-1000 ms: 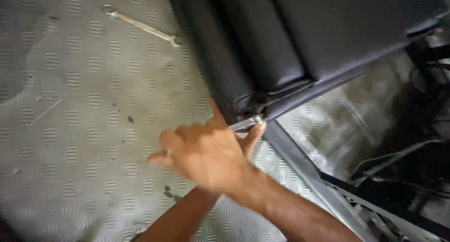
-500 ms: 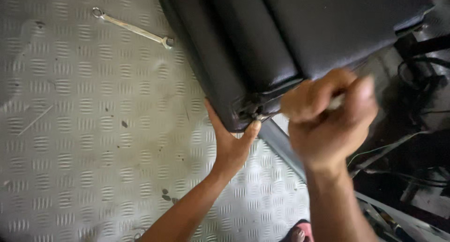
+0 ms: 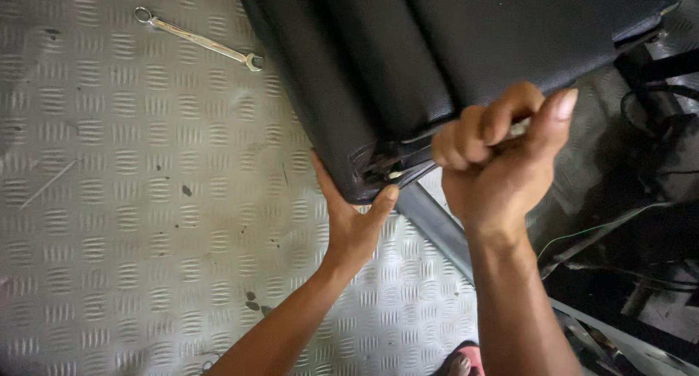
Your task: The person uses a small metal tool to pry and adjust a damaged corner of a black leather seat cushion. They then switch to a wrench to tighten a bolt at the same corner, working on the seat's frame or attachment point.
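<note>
Ribbed grey metal floor plate (image 3: pixel 109 201) runs across the left, stained and scuffed. One combination wrench (image 3: pixel 198 41) lies on it at about ten o'clock, well apart from the hands. A single black padded seat (image 3: pixel 437 56) fills twelve to two o'clock, its lower corner worn. The left hand (image 3: pixel 357 219) is spread flat, cupping that corner from below. The right hand (image 3: pixel 502 165) is fisted round a thin metal tool (image 3: pixel 411 173) poking into the corner. At four o'clock, dark machinery.

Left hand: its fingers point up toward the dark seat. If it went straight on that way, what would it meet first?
The left hand already touches the black seat cushion at its lower corner, so it would likely press straight into the cushion.
</note>
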{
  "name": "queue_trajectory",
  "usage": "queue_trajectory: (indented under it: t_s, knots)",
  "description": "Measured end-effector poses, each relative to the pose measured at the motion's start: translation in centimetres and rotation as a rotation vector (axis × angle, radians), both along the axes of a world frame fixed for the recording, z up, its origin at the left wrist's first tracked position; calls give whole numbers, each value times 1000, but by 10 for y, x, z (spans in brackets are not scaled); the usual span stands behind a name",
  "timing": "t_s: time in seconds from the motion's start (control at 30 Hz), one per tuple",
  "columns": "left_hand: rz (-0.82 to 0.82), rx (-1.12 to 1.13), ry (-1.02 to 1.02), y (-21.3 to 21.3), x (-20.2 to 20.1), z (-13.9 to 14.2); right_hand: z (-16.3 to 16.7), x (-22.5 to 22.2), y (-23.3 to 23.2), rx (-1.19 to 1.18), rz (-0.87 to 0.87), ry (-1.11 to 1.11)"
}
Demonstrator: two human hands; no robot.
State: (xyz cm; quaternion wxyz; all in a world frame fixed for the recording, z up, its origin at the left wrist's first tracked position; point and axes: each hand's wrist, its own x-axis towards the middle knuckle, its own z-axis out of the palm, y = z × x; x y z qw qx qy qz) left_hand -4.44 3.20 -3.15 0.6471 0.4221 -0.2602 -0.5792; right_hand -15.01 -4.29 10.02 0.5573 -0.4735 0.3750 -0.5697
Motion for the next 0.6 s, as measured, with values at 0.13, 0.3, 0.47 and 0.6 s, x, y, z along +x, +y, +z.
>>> queue_trajectory:
  t_s: [0.13,0.3,0.47,0.6]
  knots:
    - [-27,37,50,1,-1,2,-4,12,4,-48,46,84]
    - [-30,32,-38,5,-2,-9,0,33,17,-266,117,301]
    - [-223,-108,-127,14,1,-24,-9,57,32,-438,324,708]
    - [-225,-539,1498,20,-8,-19,-18,60,40,-493,378,792]
